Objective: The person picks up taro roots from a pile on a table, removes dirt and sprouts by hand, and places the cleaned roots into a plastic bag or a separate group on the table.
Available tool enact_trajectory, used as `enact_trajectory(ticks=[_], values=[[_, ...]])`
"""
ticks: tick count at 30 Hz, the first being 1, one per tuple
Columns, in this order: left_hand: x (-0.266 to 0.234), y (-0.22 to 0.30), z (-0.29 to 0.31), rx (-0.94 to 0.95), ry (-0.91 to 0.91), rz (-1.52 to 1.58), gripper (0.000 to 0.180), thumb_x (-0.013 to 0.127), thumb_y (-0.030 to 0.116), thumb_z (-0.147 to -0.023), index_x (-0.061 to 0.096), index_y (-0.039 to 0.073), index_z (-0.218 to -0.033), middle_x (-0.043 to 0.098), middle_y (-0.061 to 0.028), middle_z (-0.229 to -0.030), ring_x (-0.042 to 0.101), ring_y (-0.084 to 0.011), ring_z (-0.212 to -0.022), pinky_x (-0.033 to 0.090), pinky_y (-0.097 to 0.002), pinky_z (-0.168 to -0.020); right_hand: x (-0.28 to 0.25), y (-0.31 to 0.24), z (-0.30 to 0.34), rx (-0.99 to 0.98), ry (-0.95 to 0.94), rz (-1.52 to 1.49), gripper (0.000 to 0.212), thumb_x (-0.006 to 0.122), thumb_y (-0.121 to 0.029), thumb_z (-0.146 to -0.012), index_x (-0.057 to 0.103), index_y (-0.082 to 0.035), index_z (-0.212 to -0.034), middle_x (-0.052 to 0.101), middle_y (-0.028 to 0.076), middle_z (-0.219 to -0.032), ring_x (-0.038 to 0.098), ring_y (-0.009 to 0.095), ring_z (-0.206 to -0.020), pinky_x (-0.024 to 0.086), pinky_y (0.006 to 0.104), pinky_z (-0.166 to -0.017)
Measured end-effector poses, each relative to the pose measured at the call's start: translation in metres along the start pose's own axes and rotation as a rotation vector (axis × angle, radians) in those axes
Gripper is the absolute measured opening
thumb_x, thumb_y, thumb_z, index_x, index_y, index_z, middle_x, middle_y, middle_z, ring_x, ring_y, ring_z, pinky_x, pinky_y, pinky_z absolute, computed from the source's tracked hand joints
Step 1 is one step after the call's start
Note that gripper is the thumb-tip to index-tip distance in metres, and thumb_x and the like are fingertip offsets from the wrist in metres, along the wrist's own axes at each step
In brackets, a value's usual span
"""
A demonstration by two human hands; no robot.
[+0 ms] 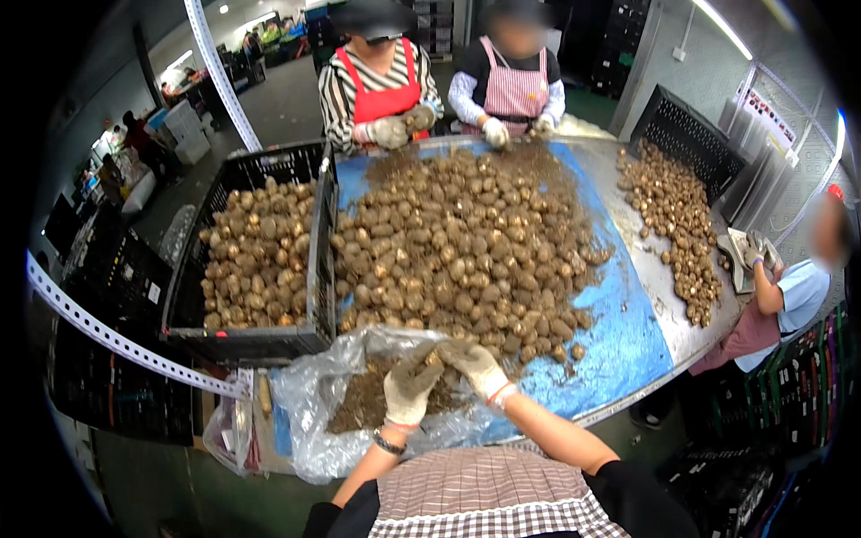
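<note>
Both my hands, in dirty white work gloves, meet over the near edge of the table. Between the fingertips of my left hand point(408, 387) and my right hand point(477, 366) is a small brown taro point(433, 357), mostly covered by the fingers. Just beyond lies a large heap of soil-covered taros point(457, 247), several with pale cut ends, on a blue sheet point(632, 332). Below my hands, a clear plastic bag point(309, 394) spreads open with loose dark soil point(359, 408) on it.
A black crate point(242, 339) of taros stands left of the heap. Another taro pile point(677, 224) lies at the right beside a tilted black crate point(689, 139). Two gloved co-workers point(386, 85) point(516, 85) stand opposite; a third person point(789, 287) is by a scale point(740, 260) at right.
</note>
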State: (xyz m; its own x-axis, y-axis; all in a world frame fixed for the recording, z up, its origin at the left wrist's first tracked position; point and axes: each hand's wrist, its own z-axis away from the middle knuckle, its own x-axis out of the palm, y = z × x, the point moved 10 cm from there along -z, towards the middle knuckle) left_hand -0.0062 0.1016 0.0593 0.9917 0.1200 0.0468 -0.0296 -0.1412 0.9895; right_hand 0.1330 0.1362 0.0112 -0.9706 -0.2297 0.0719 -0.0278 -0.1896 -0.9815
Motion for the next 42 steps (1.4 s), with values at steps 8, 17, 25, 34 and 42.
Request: enact_trajectory(ticks=[8,17,25,34,42], values=[[-0.022,-0.053,-0.003,-0.442,-0.168,0.163,0.038,0.047,0.036,-0.1,0.061,0.003,-0.114,0.059,-0.0043,-0.08,0.049,-0.0123,-0.059,0.04,-0.027,-0.053,0.037,0.008,0.009,0.017,-0.125,0.1,0.024,0.061,-0.017,-0.093,0.066,-0.003,-0.111,0.07,0.008,-0.093,0.065,0.017,-0.081,0.051,0.0318,-0.07],[-0.023,-0.078,0.007,-0.534,-0.118,0.222,0.036,0.042,0.034,-0.102,0.054,0.004,-0.12,0.06,-0.0075,-0.078,0.059,-0.0203,-0.068,0.046,-0.0368,-0.059,0.034,-0.056,0.009,-0.433,-0.06,0.454,0.052,0.065,-0.021,-0.09,0.049,-0.002,-0.136,0.061,0.019,-0.122,0.058,0.022,-0.114,0.047,0.0349,-0.096],[-0.032,-0.1,0.016,-0.34,-0.095,-0.031,0.02,0.058,0.008,-0.093,0.063,-0.001,-0.11,0.068,-0.0132,-0.107,0.065,-0.0179,-0.095,0.05,-0.0262,-0.078,-0.088,0.002,0.012,0.441,-0.099,0.429,0.033,0.058,-0.016,-0.094,0.056,-0.001,-0.123,0.062,0.017,-0.119,0.062,0.023,-0.105,0.05,0.034,-0.092],[-0.026,-0.111,0.068,-0.548,-0.002,-0.091,0.019,0.064,0.014,-0.092,0.064,-0.002,-0.103,0.064,-0.0039,-0.074,0.057,-0.0097,-0.06,0.043,-0.0235,-0.052,-0.249,0.001,0.025,0.078,0.488,0.919,0.047,0.067,-0.017,-0.083,0.058,-0.005,-0.128,0.063,0.017,-0.121,0.061,0.032,-0.109,0.049,0.036,-0.092],[0.022,-0.048,0.049,-0.238,-0.111,-0.201,0.04,0.069,0.005,-0.085,0.057,-0.003,-0.122,0.068,-0.0124,-0.103,0.063,-0.0179,-0.096,0.05,-0.0263,-0.083,-0.221,0.05,-0.019,-0.106,0.328,0.232,0.039,0.058,-0.023,-0.09,0.058,-0.006,-0.126,0.066,0.013,-0.111,0.062,0.028,-0.093,0.051,0.0348,-0.081]])
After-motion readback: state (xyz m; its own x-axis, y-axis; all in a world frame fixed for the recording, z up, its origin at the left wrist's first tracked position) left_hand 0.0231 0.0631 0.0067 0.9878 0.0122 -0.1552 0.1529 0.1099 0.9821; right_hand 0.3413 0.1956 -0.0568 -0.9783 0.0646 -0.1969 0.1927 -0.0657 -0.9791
